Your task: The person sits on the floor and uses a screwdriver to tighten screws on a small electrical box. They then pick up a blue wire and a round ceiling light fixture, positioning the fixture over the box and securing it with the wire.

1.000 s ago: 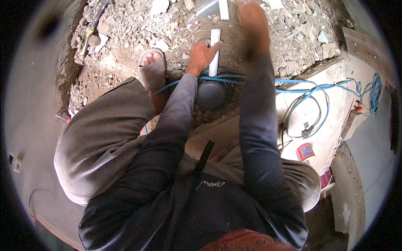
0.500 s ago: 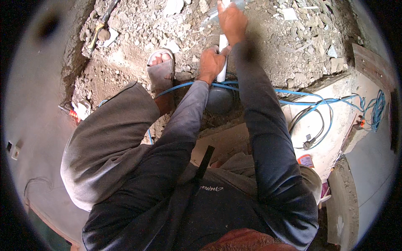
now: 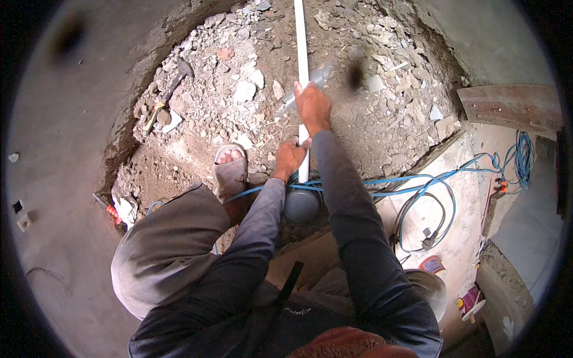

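A long white plastic pipe [image 3: 302,45] runs from the far edge of the view toward me, over the rubble. My right hand [image 3: 314,107] is closed round it partway along. Nearer to me, my left hand [image 3: 290,159] grips the same pipe close to its lower end, thumb lying against it. Just below that end sits a round dark grey piece [image 3: 302,206], which looks like a large pipe end or cap. Whether the white pipe touches it I cannot tell. Blue cable [image 3: 382,180] crosses between the two. Under the pipe, a greyish translucent strip [image 3: 320,76] lies in the dirt.
Broken rubble [image 3: 203,107] fills the pit around the pipe. A hammer [image 3: 170,92] lies at the left, near my sandalled foot [image 3: 231,173]. To the right are a wooden board [image 3: 510,107], coiled blue cable [image 3: 523,158], a black plug [image 3: 428,241] and a small tub [image 3: 433,267].
The view has tilted farther ahead, so more of the pipe and the hammer show. Both hands keep their grip on the pipe, with little visible movement along it.
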Demonstrator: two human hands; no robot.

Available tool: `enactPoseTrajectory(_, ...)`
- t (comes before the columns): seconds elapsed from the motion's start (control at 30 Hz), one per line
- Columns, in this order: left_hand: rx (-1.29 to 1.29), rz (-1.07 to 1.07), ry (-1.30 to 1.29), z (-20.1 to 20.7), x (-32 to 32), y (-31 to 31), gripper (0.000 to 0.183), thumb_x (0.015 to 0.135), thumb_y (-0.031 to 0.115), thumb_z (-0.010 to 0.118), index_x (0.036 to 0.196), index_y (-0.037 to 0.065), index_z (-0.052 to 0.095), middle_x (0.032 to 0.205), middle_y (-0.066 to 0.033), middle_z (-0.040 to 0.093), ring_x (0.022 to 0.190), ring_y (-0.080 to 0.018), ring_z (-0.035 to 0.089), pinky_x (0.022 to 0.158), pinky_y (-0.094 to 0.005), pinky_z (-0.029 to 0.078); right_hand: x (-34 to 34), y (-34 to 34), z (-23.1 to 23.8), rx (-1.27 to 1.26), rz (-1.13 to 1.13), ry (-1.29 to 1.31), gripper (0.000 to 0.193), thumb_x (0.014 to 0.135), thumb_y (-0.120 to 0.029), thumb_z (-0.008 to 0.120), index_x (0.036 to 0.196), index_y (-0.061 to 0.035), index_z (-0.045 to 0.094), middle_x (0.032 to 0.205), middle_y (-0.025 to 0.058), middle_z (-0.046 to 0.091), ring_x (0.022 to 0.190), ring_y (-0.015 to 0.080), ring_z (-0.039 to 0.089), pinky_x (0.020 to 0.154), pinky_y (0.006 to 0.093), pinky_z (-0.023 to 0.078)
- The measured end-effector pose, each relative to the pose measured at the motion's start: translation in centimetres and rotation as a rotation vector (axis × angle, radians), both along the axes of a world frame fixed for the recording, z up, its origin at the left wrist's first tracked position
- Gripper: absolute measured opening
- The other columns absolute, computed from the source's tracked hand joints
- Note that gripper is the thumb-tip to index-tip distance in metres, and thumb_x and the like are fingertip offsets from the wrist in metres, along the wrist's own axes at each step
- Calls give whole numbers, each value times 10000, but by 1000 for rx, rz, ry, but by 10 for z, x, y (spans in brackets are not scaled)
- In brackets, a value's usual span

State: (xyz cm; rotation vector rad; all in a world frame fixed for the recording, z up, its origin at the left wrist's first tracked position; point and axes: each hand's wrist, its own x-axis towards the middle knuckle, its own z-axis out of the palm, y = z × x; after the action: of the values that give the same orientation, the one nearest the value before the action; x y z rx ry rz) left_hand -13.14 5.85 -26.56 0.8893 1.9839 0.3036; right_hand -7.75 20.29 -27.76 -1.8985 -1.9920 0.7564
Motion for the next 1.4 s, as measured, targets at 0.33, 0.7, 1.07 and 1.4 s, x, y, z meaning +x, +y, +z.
enactPoseTrajectory(0.33, 48, 79, -101, -12, 0, -6, 449, 901, 450, 711, 956, 4, 720, 890, -223, 719, 865, -328, 697, 796, -428, 514, -3, -3, 7, -78, -18, 18, 539, 994, -506, 523, 992, 15, 662, 884, 241, 725, 845, 433, 714, 781, 538, 549)
enactPoseTrajectory(0.7, 29, 56, -46, -11, -1, -4, 534, 890, 525, 705, 948, -5, 727, 901, -236, 717, 881, -358, 693, 814, -442, 511, 9, 0, 11, -84, -11, 77, 503, 989, -479, 549, 1013, 12, 656, 895, 248, 720, 845, 436, 710, 768, 538, 548)
enactPoseTrajectory(1.07, 6, -45, -38, -17, 3, -7, 598, 919, 528, 656, 1114, -36, 702, 954, -251, 721, 906, -325, 690, 847, -434, 513, 10, 14, -10, -134, 95, 85, 556, 1014, -489, 518, 903, 14, 729, 852, 260, 713, 817, 432, 712, 731, 532, 545)
enactPoseTrajectory(1.4, 71, 19, -20, -37, -3, -8, 575, 883, 578, 708, 793, 10, 705, 674, -93, 672, 642, -185, 640, 641, -365, 505, 50, 37, -54, -524, 259, 362, 715, 1011, -570, 448, 730, 52, 660, 592, 165, 630, 496, 306, 638, 589, 462, 538)
